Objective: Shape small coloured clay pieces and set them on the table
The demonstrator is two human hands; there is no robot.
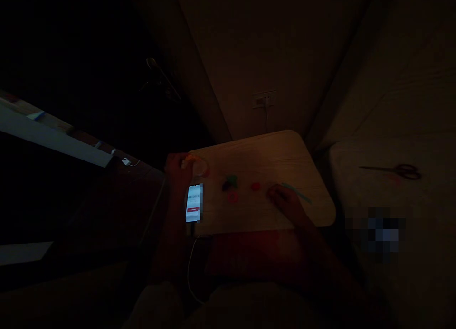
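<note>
The left hand (180, 171) is at the far left corner of the desk (278, 153), its fingers bent beside an orange piece (192, 158) and a clear round container (200, 167); whether they are clamped on either cannot be told. The right hand (283, 198) is low over the right half, fingers drawn together; whether anything is between them is hidden. A blue-green stick (299, 193) lies just beyond it, slanting, and a red lump (255, 186) sits near its fingertips.

Risks noted. Poor light is the chief one: small dark pieces could be missed or mistaken. The red lump looks rounded and could roll if brushed. The stick, close to the right hand, could be pushed along by a knuckle. The container, near the desk's edge, could be tipped or knocked off by the left hand. The phone (194, 203) lies beside the left forearm; a snag on the white cable (188, 267) could shift it, if the two are joined.

Materials. The desk has pale wood grain and rounded corners. The container appears to be smooth, see-through plastic. Mid-desk are a green piece (232, 179), a dark piece (226, 186) and a pink ring (232, 196), soft-looking but blurred. The stick is straight and slim. Farther right, scissors (408, 170) with dark loop handles rest on a separate, dull surface (356, 191).
</note>
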